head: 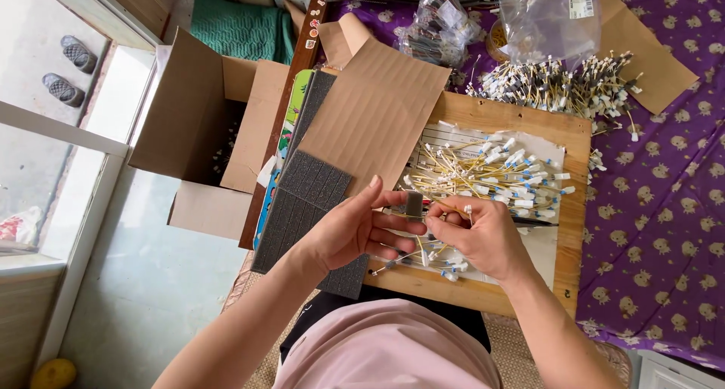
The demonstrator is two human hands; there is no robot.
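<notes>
My left hand (355,232) pinches a small dark grey foam block (414,204) between thumb and fingers. My right hand (483,236) meets it from the right, holding a thin yellow wire with a white connector tip (468,208) against the block. Both hands hover over a wooden board (574,208) on my lap. A loose pile of yellow wires with white and blue ends (498,174) lies on a paper sheet on the board, just beyond my hands. A scored sheet of dark foam blocks (302,200) lies to the left of my left hand.
A corrugated cardboard sheet (377,109) overlaps the board's far left. An open cardboard box (204,125) stands on the floor at left. More wires (559,83) and clear plastic bags (544,15) sit on the purple patterned cloth (664,208). Two shoes (68,68) lie outside.
</notes>
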